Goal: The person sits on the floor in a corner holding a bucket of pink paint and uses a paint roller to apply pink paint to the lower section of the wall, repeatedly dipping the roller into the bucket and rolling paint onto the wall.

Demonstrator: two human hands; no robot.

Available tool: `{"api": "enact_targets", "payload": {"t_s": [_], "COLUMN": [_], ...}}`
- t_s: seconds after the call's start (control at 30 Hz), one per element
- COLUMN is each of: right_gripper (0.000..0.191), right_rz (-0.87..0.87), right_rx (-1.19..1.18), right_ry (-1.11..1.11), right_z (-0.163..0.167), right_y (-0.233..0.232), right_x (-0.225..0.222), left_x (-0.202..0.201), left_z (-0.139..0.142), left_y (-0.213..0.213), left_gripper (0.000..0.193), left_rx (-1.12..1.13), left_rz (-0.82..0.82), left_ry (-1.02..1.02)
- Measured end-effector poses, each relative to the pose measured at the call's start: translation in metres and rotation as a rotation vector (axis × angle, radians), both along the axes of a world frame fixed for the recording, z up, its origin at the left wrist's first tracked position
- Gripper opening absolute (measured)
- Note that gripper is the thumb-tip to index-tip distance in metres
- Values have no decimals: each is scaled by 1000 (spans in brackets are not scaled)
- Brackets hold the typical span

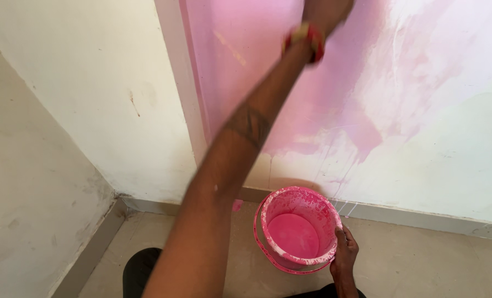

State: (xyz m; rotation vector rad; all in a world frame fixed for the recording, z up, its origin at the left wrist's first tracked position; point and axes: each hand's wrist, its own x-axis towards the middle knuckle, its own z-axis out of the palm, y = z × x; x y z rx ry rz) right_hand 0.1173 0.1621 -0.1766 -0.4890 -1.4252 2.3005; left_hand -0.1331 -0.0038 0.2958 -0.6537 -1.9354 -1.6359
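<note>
The left hand (pixel 326 11) runs off the top edge, so only its heel and the wrist with a red band (pixel 306 40) show, both blurred; whether it holds anything cannot be told. The right hand (pixel 345 251) grips the rim of the pink paint bucket (pixel 298 229), but its fingers curl out of sight and its forearm is cut by the bottom edge. The bucket's base is hidden behind its own wall. A dark knee (pixel 141 270) is cropped at the bottom.
</note>
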Motion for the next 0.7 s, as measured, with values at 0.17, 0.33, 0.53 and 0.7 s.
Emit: {"api": "enact_targets", "payload": {"t_s": [0.17, 0.33, 0.53, 0.7], "right_gripper": [38, 39, 38, 38], "right_rz": [1, 1, -7, -3], "right_rx": [-1, 3, 21, 11], "right_ry": [3, 45, -5, 0], "right_z": [5, 7, 5, 2], "right_y": [-2, -3, -3, -1], "right_x": [2, 3, 2, 2], "left_x": [39, 103, 75, 17], "left_z": [-121, -241, -192, -55], "left_y": [-1, -42, -49, -30], "left_gripper": [38, 39, 40, 41], "left_rx": [50, 16, -6, 4], "left_rz": [8, -43, -8, 51], "left_ry": [-83, -440, -243, 82]}}
